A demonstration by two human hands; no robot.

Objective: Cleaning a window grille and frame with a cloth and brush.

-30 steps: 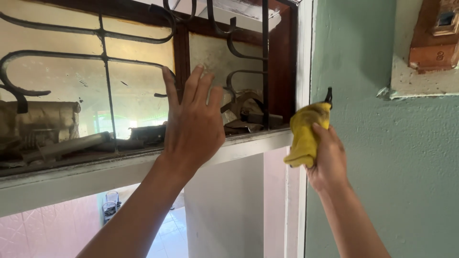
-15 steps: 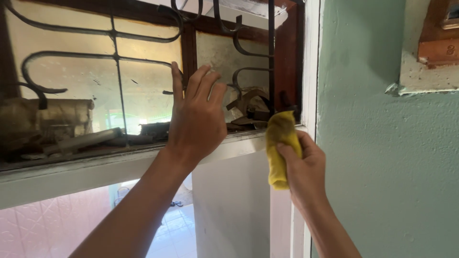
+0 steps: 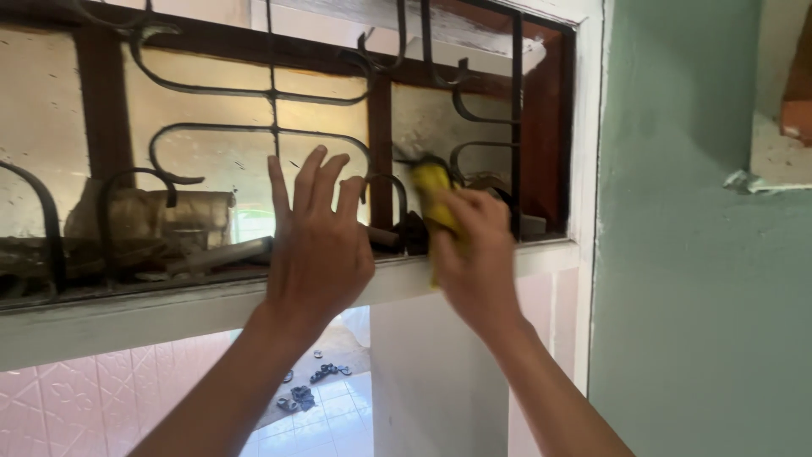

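My right hand [image 3: 475, 258] grips a yellow cloth [image 3: 431, 190] and presses it against the black iron grille [image 3: 272, 135] in front of the dirty glass pane [image 3: 423, 118] of a high transom window. My left hand [image 3: 317, 241] is raised flat with its fingers spread, resting against the grille and the white sill [image 3: 169, 309] just left of the right hand. The brown wooden mullion [image 3: 381, 152] rises between the two hands. Most of the cloth is hidden behind my right hand.
Behind the glass lie dusty boxes and pipes [image 3: 161, 224]. A green wall [image 3: 702, 279] stands to the right of the white frame [image 3: 588, 169]. Below the sill are pink tiles [image 3: 93, 402], a white pillar [image 3: 431, 389] and a tiled floor with sandals [image 3: 304, 389].
My right hand has carried the yellow cloth left and up from the frame's corner onto the grille. The view has shifted right. My left hand stays flat on the window.
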